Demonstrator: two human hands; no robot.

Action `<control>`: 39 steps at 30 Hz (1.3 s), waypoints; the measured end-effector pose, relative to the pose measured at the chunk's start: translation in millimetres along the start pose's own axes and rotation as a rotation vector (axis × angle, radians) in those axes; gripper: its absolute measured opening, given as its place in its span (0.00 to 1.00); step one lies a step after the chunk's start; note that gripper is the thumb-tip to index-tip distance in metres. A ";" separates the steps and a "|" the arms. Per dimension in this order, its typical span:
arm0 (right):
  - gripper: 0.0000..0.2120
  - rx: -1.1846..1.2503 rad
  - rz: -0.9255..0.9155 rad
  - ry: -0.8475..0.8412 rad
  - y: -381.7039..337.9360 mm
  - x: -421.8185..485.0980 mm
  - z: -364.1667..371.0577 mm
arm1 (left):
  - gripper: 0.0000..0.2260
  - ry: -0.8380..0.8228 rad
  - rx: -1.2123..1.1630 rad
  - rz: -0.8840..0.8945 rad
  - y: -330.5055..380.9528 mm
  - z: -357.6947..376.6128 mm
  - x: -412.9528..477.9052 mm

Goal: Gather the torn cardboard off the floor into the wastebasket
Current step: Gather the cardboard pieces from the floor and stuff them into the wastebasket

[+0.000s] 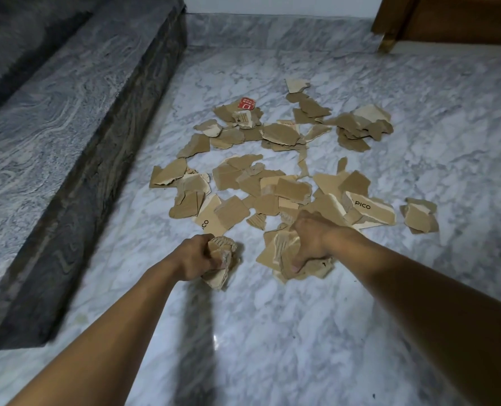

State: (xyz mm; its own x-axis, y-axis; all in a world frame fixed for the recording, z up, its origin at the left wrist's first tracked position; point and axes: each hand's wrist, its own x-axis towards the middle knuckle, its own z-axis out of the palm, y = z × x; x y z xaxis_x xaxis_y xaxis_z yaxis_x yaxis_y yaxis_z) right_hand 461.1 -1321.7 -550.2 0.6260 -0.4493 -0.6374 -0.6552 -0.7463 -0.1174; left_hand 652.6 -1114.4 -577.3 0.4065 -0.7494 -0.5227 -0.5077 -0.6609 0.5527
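Several torn brown cardboard pieces point(275, 174) lie scattered across the marble floor ahead of me. My left hand point(196, 254) grips a small bunch of cardboard scraps point(223, 266) just above the floor, at the near left of the pile. My right hand point(309, 235) clutches a larger wad of cardboard pieces point(278, 253) at the pile's near edge. One piece printed PICO point(371, 210) lies just right of that hand. No wastebasket is in view.
A raised grey stone step point(76, 136) runs along the left side. A dark wooden furniture leg point(390, 33) stands at the far right. A red-printed scrap point(247, 103) lies at the far edge of the pile. Bare marble floor point(272, 332) lies between my forearms.
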 end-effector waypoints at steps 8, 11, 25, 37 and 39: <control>0.44 -0.080 0.010 0.115 -19.6 14.4 31.9 | 0.07 -0.016 0.038 0.002 -2.1 9.6 0.5; 0.37 -0.085 -0.005 0.165 -20.5 10.2 35.2 | 0.04 -0.017 0.064 -0.013 1.1 10.4 3.8; 0.49 0.203 0.194 -0.004 93.5 -34.6 10.7 | 0.13 0.085 0.401 0.250 101.7 38.5 75.3; 0.34 0.098 0.209 0.035 91.1 -27.4 57.7 | 0.13 0.192 0.472 0.125 93.1 50.8 96.2; 0.33 0.070 0.205 0.047 86.0 -25.1 58.0 | 0.12 0.196 0.459 0.107 93.7 51.9 97.2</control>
State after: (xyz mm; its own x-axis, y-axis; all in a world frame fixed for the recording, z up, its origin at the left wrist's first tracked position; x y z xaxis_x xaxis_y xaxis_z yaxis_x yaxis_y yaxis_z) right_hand 364.5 -1346.2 -588.5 0.4948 -0.6120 -0.6170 -0.7976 -0.6017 -0.0427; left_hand 605.1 -1247.0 -610.0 0.4462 -0.8348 -0.3226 -0.8180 -0.5266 0.2314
